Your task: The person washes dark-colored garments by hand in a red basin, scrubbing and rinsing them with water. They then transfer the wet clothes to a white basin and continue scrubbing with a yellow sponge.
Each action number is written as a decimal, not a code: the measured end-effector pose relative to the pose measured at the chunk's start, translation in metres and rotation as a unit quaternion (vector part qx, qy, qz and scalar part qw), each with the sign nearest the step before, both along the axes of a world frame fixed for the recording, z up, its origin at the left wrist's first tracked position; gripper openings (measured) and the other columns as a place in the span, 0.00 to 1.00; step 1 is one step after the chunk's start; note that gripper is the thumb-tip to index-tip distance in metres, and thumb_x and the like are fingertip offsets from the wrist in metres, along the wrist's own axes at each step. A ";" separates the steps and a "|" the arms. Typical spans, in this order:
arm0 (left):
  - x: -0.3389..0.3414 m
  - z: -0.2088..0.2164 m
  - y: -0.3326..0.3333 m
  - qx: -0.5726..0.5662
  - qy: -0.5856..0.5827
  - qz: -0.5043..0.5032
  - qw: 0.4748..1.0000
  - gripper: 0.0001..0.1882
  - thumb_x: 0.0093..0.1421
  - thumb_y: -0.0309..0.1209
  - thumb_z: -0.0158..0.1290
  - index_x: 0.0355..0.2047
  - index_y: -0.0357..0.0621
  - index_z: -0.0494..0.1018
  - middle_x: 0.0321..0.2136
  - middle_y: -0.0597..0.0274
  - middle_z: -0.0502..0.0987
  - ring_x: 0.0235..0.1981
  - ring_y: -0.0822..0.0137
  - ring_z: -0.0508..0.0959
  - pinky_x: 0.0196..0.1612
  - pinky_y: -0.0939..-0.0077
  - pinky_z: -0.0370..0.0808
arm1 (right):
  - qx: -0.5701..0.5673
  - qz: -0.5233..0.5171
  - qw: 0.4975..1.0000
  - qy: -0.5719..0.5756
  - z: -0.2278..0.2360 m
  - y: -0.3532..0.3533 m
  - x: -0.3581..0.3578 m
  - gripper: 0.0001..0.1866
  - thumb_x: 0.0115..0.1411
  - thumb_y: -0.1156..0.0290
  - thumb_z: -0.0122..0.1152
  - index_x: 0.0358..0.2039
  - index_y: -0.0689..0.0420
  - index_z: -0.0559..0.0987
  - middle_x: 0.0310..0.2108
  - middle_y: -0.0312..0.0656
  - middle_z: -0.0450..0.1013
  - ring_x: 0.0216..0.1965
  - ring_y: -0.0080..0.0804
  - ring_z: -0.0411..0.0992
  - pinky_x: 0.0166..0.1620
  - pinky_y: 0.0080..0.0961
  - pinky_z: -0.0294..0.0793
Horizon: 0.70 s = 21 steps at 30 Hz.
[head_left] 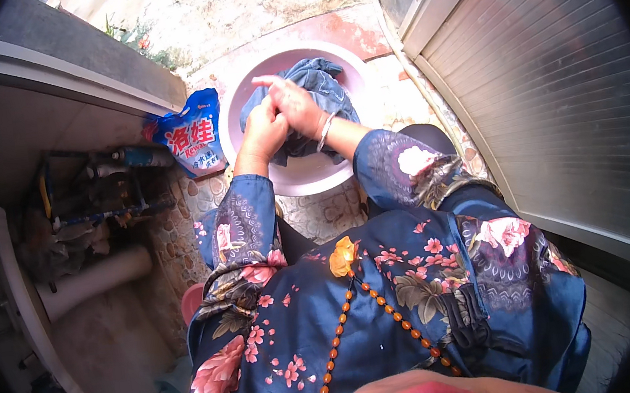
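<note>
My two hands meet above a pale pink basin (302, 185). The left hand (265, 134) is closed, its fingertips touching the right hand; whether anything lies between them is hidden. My right hand (296, 106), with a silver bangle (327, 131) at the wrist, has a finger stretched out to the left. Its remaining fingers are partly covered. Beneath both hands, crumpled blue denim clothing (331, 91) lies in the basin.
Left of the basin stands a blue detergent bag (193, 136). A ribbed metal door (541, 81) borders the right side. At lower left are a white pedestal sink (31, 303) and a cluttered rack (98, 181). Patterned tiles (325, 215) cover the floor.
</note>
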<state>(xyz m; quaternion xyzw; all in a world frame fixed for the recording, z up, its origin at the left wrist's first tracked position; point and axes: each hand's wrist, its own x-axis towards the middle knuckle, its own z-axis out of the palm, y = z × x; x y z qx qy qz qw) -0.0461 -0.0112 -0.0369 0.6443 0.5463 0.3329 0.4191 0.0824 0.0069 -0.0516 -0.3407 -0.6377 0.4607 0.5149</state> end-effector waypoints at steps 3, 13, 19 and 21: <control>0.014 0.023 -0.004 0.049 0.121 -0.050 0.990 0.13 0.53 0.24 0.46 0.39 0.37 0.73 0.35 0.49 0.79 0.38 0.59 0.78 0.43 0.69 0.73 | -0.071 -0.016 0.995 0.072 -0.021 0.029 0.012 0.24 0.72 0.57 0.36 0.55 0.63 0.69 0.52 0.45 0.70 0.55 0.31 0.65 0.60 0.25 0.60; 0.017 0.011 0.005 0.046 -0.005 -0.054 0.997 0.13 0.55 0.19 0.43 0.40 0.35 0.71 0.34 0.61 0.78 0.37 0.73 0.74 0.44 0.78 0.72 | -0.051 -0.068 0.996 0.018 -0.028 0.043 0.025 0.24 0.72 0.58 0.36 0.53 0.63 0.72 0.48 0.45 0.73 0.50 0.31 0.70 0.56 0.26 0.66; -0.010 0.009 0.019 0.020 -0.117 -0.038 0.992 0.13 0.54 0.17 0.42 0.39 0.36 0.70 0.32 0.65 0.74 0.35 0.77 0.72 0.42 0.84 0.70 | -0.001 0.128 0.980 -0.154 -0.014 0.048 0.049 0.19 0.69 0.61 0.41 0.44 0.60 0.77 0.41 0.46 0.77 0.44 0.40 0.74 0.50 0.29 0.70; -0.013 0.025 0.020 0.020 -0.120 -0.041 0.992 0.14 0.54 0.16 0.42 0.41 0.36 0.70 0.34 0.64 0.75 0.36 0.76 0.73 0.42 0.83 0.70 | -0.042 0.142 0.971 -0.188 -0.002 0.048 0.064 0.17 0.67 0.60 0.48 0.41 0.61 0.78 0.36 0.41 0.77 0.40 0.30 0.74 0.46 0.24 0.70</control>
